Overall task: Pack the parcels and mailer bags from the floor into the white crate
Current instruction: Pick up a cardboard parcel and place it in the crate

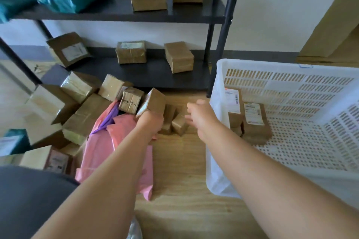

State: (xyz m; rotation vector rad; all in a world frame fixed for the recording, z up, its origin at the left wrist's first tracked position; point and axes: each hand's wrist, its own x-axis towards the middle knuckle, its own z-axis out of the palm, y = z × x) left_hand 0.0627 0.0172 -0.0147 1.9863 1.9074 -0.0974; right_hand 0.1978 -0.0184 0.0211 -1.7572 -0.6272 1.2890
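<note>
The left hand (150, 122) grips a brown parcel (154, 101); the right hand (197, 113) hovers, fingers apart. The print on 2 labelled parcels (254, 122) in the white crate (272, 65) is too blurred to read.

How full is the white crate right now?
Mostly empty: the crate holds only a few parcels by its left wall; the rest is bare.
</note>
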